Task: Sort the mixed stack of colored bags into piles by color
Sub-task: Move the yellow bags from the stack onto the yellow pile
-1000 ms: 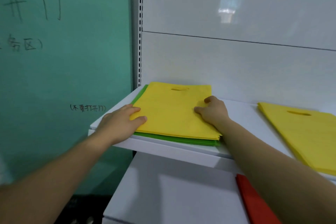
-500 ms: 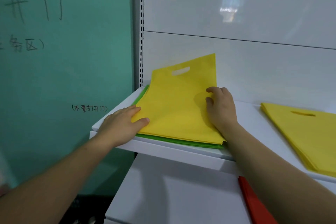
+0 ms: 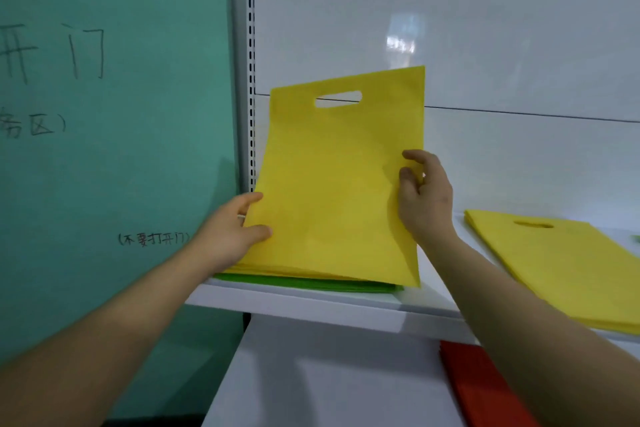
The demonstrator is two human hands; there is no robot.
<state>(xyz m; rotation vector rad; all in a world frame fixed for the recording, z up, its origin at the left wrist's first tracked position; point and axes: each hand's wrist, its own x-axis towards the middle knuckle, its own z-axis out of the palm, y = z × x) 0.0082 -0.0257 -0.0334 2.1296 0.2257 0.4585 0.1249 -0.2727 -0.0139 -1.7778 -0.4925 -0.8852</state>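
Observation:
A yellow bag [image 3: 332, 184] with a cut-out handle stands tilted up from the mixed stack [image 3: 311, 282] at the shelf's left end. My right hand [image 3: 424, 198] pinches its right edge. My left hand [image 3: 232, 234] grips the left edge of the yellow bags, thumb on top. Beneath the yellow ones, green bags show at the stack's front edge. A separate pile of yellow bags [image 3: 568, 267] lies flat on the shelf to the right. A red pile [image 3: 485, 388] lies on the lower shelf, partly hidden by my right forearm.
The white shelf [image 3: 311, 305] juts from a white back panel with a slotted upright [image 3: 251, 80]. A teal wall [image 3: 114, 149] with handwritten characters stands close on the left. A sliver of green [image 3: 636, 238] shows at the far right edge.
My right hand has lifted the top yellow bag from flat to nearly upright. My left hand's fingers now go under the stack's left edge.

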